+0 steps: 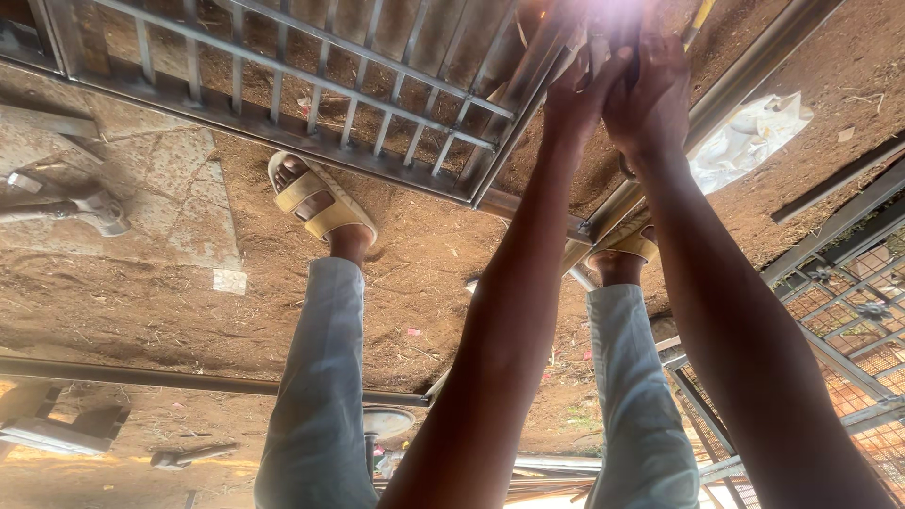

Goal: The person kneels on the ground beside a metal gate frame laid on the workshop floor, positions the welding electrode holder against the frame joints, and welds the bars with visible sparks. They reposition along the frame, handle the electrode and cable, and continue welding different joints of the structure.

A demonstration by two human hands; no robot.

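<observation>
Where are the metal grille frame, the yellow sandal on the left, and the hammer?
metal grille frame (311, 90): head view, on a crossbar.
yellow sandal (316, 203): head view, on its strap.
hammer (90, 207): head view, on its head.

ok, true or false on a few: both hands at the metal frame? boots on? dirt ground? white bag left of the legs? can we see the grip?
1. Left hand and right hand meet at the metal grille frame. True.
2. The person wears boots. False: tan sandals.
3. The ground is brown dirt. True.
4. The white bag lies left of the legs. False: it lies to the right of the right arm.
5. The grip shows clearly. False: bright glare hides the fingers and whatever they hold.
</observation>
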